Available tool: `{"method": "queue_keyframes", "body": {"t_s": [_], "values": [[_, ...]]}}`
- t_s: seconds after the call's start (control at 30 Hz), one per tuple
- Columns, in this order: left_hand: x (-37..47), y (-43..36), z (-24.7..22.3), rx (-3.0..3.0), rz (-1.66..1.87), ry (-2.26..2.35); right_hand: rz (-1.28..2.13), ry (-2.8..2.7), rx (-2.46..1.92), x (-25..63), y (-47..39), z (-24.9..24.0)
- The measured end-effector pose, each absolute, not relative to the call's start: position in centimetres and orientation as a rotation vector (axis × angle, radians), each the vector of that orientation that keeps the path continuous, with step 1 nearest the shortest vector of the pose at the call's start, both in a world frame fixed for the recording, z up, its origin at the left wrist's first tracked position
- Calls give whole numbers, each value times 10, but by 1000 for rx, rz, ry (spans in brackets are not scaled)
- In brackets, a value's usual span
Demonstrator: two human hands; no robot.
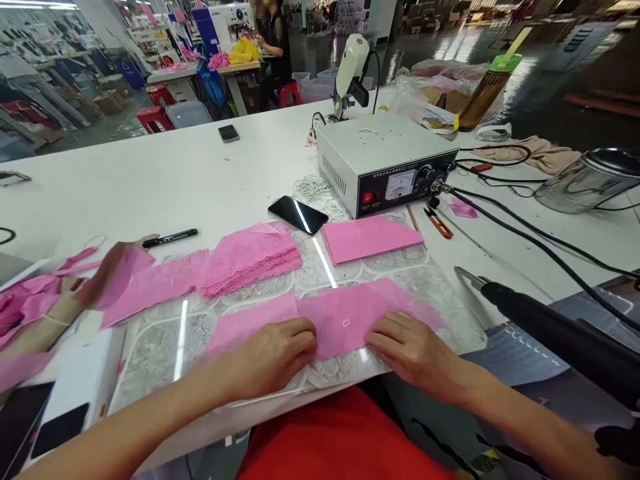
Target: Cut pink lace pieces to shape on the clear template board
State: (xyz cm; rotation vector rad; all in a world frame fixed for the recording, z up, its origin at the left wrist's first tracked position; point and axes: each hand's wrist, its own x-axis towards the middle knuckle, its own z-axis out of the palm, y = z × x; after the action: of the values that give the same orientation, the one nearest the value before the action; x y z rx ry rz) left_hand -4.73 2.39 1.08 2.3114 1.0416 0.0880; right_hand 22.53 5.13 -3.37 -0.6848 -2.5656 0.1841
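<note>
My left hand (273, 353) and my right hand (410, 348) press flat on a strip of thin pink fabric (340, 317) that lies across a patterned glass plate (320, 267) at the table's front edge. A small white loop shows on the fabric between my hands. Behind it sit a stack of pink lace pieces (250, 257) and a stack of plain pink pieces (367, 239). At the far left another person's hand (103, 277) reaches onto a long pink lace strip (155, 287).
A white control box with a dial (385, 163) stands behind the plate, a black phone (297, 215) beside it. Orange snips (439, 223), a black marker (170, 237), black cables and a black tool handle (555, 333) lie around. A steel pot (590, 180) sits right.
</note>
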Motion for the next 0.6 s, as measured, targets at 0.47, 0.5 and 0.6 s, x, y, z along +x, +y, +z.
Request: {"method": "queue_keyframes", "body": {"t_s": [0.47,0.5,0.6], "values": [[-39,15,-1,2330,221,1212,448,-2414,-820,225,53,-36],[-39,17,0,2289,225,1223,481,-2403,-835,225,54,-36],[-39,21,5,2211,187,1262,551,-2382,-872,225,55,-35]]}}
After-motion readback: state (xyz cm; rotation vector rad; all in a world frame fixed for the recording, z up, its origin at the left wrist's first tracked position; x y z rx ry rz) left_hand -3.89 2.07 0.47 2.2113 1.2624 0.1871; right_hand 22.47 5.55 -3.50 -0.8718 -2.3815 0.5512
